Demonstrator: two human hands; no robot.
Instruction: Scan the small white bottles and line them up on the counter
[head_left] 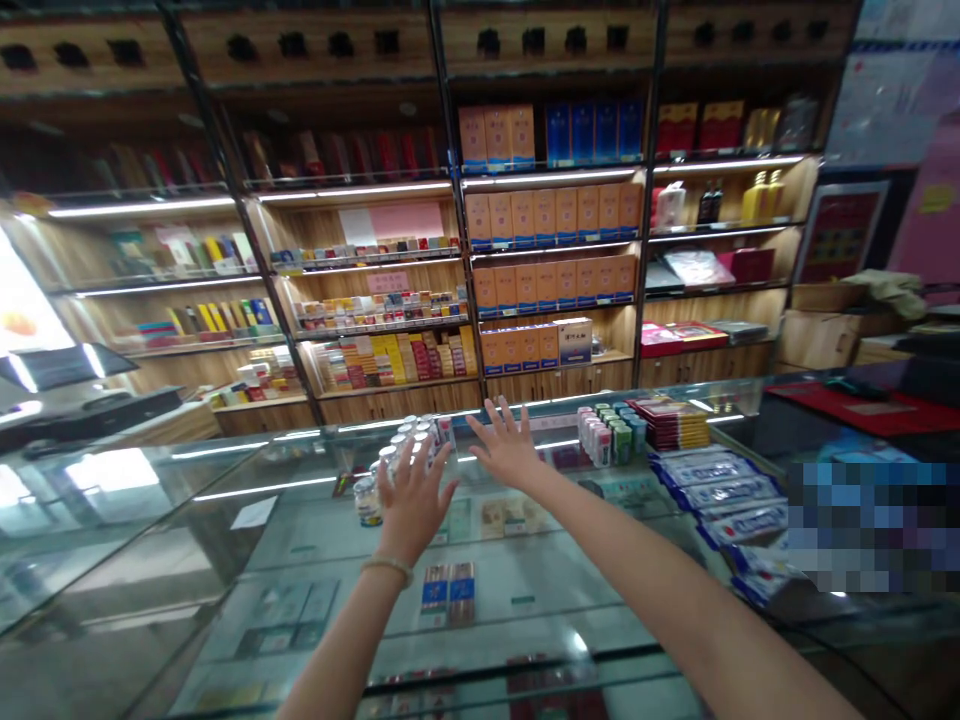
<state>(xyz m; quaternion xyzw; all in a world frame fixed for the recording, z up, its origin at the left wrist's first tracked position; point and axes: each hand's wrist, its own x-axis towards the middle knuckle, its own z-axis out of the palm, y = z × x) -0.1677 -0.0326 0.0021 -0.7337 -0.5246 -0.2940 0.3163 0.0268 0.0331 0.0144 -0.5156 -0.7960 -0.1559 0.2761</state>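
Observation:
Fingers spread, my left hand (414,505) reaches over a glass counter (570,580), a pale bangle around its wrist. It is nearest to a group of small white-capped bottles (367,500) and partly hides them; whether it touches any is unclear. To its right my right hand (510,452) is stretched forward, also with spread fingers and nothing in it. Small pink-and-white bottles (595,440) and green bottles (621,440) stand in rows farther right. Beside those lies a stack of red and gold flat packs (670,423).
White-and-blue packets (720,490) lie overlapping along the counter's right side. Narrow blue-banded packs (448,592) show through the glass. Behind the counter rise lit wooden shelves with orange boxes (551,217), blue boxes (594,133) and small colourful packs (397,358). A red mat (870,405) lies at right.

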